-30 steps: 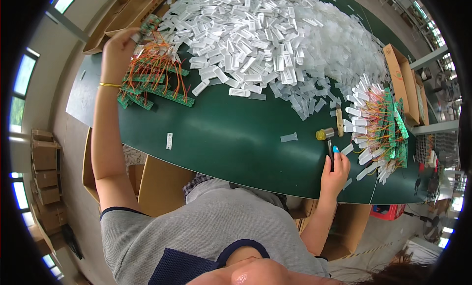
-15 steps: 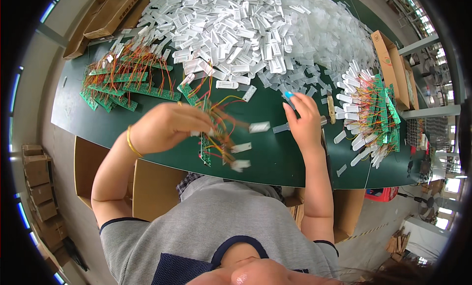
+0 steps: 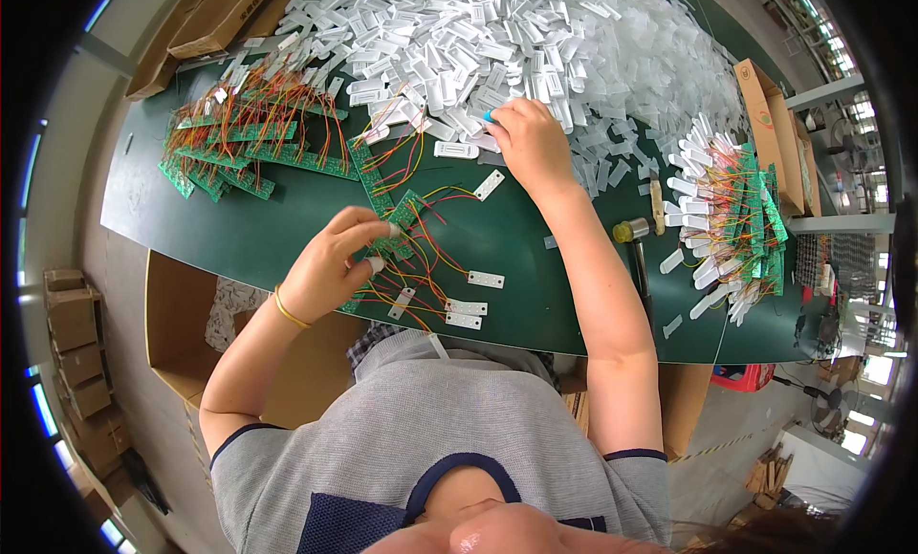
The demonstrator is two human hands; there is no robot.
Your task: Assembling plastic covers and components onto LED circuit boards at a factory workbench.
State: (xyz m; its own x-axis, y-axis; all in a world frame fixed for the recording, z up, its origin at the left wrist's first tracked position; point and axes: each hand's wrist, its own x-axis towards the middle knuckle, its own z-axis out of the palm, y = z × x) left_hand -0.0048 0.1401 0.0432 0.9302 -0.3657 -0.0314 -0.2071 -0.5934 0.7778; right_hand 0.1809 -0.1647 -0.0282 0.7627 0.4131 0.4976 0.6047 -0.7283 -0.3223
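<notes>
My left hand (image 3: 337, 260), with pale covers on its fingertips, is closed on a narrow green circuit board strip (image 3: 408, 210) above the table. Red and yellow wires run from the strip to small white LED modules (image 3: 486, 280) spread on the table to its right. Another green strip (image 3: 365, 174) lies just beyond, near my fingers. My right hand (image 3: 535, 145) reaches to the near edge of a heap of white plastic casings (image 3: 449, 62). Its fingers are bent together, with blue on one fingertip; what they hold is hidden.
Wired green boards (image 3: 244, 138) are piled at the left. On the right stands a stack of boards with white casings (image 3: 732, 219). A hammer (image 3: 631, 232) lies beside my right forearm. Translucent pieces (image 3: 660, 66) are heaped at far right; cardboard boxes (image 3: 765, 133) flank the table.
My right hand has moved up and left from the tabletop to the casings. My left hand has shifted slightly down and left. The blurred, swinging wires and modules now lie spread and still.
</notes>
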